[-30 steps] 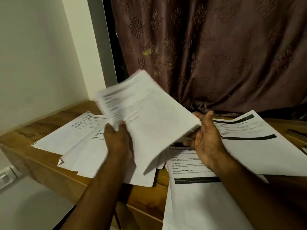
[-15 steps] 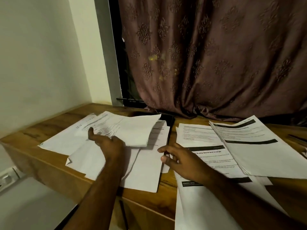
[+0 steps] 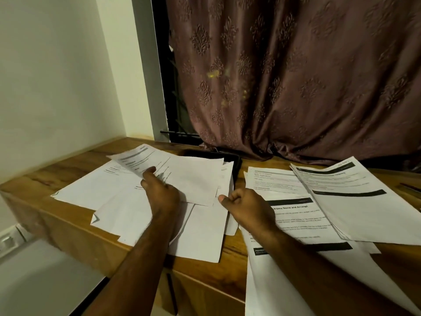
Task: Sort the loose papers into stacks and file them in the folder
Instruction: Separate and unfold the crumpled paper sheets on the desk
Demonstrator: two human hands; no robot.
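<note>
- The loose papers are lying in two spreads on the wooden desk [image 3: 75,222], white printed sheets with grey and black heading bars.
- The left pile [image 3: 127,208] is sitting fanned and crooked toward the desk's left front edge, several sheets overlapping, one with a bent corner hanging near the edge.
- A top sheet [image 3: 182,176] is lying skewed across that pile, its printed end pointing toward the wall.
- The right spread [image 3: 341,201] is overlapping too; one sheet [image 3: 291,288] is drooping over the desk's front edge.
- A dark flat object [image 3: 230,159], perhaps the folder, is peeking out behind the left pile; what it is cannot be told.
- The left hand [image 3: 161,192] is resting on the top sheet, fingers extended and pressing on the print, gripping nothing.
- The right hand [image 3: 246,204] is hovering between the two spreads with fingers curled into a loose fist, thumb sticking out toward the left pile, holding nothing visible.
- A brown patterned curtain [image 3: 296,76] is hanging behind the desk.
</note>
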